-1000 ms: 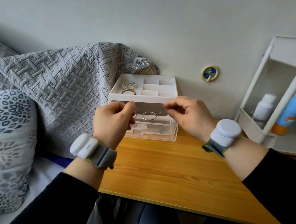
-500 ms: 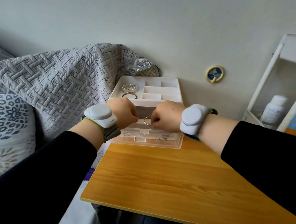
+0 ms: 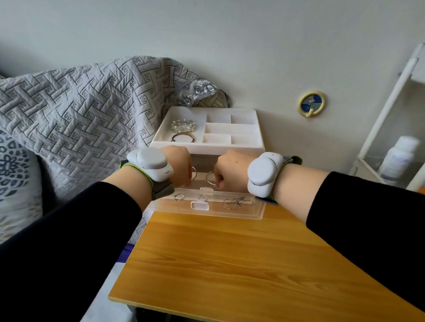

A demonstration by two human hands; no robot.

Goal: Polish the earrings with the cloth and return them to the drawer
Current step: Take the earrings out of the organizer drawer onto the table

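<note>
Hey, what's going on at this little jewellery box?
A person is working at a white jewellery box on a wooden table. The left hand pinches a hoop earring and the right hand pinches a second hoop, both held over the box's clear drawer, which is pulled open with small jewellery pieces inside. No cloth is in view.

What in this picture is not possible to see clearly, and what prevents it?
Head view: fingertips of left hand and right hand on the hoop earrings, hidden behind the hands' backs.
Head view: small pieces in the clear drawer, too small to identify.
Head view: white bottle label, blurred.
</note>
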